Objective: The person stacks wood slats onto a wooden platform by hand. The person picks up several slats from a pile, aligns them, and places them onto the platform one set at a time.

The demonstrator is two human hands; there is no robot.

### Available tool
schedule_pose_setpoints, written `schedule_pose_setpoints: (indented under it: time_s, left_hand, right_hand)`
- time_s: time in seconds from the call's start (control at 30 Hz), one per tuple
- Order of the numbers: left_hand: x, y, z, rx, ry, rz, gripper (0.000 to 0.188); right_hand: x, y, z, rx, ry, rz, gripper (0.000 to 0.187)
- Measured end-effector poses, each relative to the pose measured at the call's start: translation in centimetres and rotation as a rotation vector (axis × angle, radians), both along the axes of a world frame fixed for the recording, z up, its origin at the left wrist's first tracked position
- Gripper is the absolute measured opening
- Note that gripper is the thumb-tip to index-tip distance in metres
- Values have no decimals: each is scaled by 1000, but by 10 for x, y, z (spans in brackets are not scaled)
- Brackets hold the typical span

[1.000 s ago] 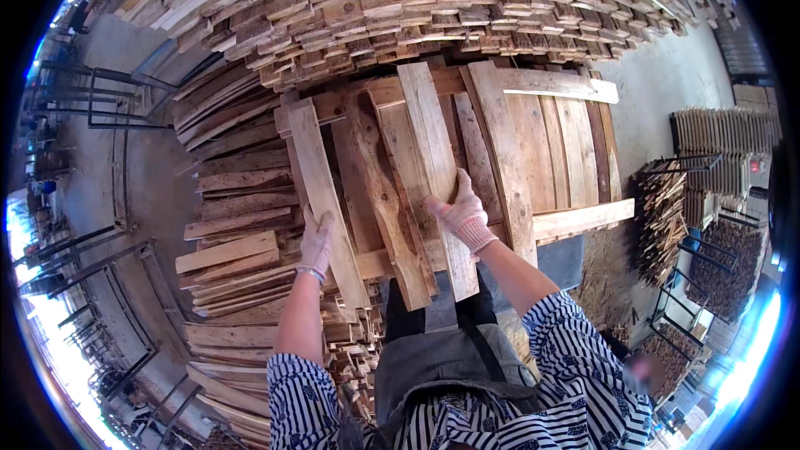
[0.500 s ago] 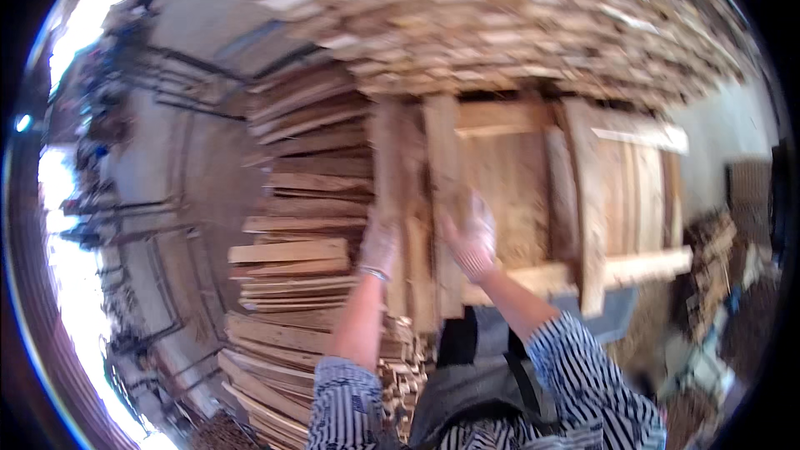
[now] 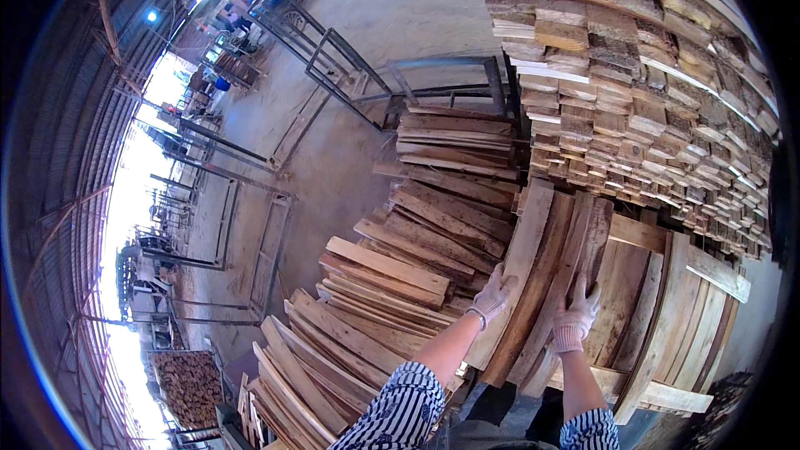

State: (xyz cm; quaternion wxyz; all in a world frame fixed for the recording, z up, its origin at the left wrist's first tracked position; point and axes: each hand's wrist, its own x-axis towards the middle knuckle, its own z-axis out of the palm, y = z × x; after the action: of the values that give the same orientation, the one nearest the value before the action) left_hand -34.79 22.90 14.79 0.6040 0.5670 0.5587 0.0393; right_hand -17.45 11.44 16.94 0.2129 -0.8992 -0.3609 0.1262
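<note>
Several rough wooden boards (image 3: 542, 283) lie side by side under my hands, bark-brown along some edges. My left hand (image 3: 492, 295), in a pale knitted glove, grips the outer left edge of the leftmost board (image 3: 518, 271). On the rightmost board (image 3: 593, 242) my right hand (image 3: 577, 317), gloved alike, has its fingers over the near part. Both hands hold this row from its two sides; the fingertips on the far sides are partly hidden. Beneath and to the right is a wooden frame of slats (image 3: 637, 304) with crosspieces.
Long stacks of loose boards (image 3: 392, 283) fan out at my left. A tall pile of sawn planks (image 3: 617, 92) rises at the far right. Metal racks (image 3: 333, 75) stand on the concrete floor (image 3: 333, 167) beyond. Bundled wood (image 3: 190, 387) sits at lower left.
My view has swung left, so boards and hands appear farther right. The boards under my hands are now close together in a row, and my right hand is over the rightmost one.
</note>
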Motion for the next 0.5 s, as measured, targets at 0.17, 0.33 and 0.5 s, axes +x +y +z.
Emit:
schedule_pose_setpoints:
  time_s: [0.17, 0.33, 0.5]
  left_hand:
    - [-9, -6, -20, 67, 22, 41, 91]
    - [-14, -3, -20, 20, 89, 4, 98]
    - [-42, -3, -27, -13, 83, -75, 101]
  right_hand:
    - [-25, 19, -24, -57, 48, 114, 57]
    - [-13, 7, -37, 179, 430, -91, 80]
    - [-26, 0, -44, 160, 670, -97, 81]
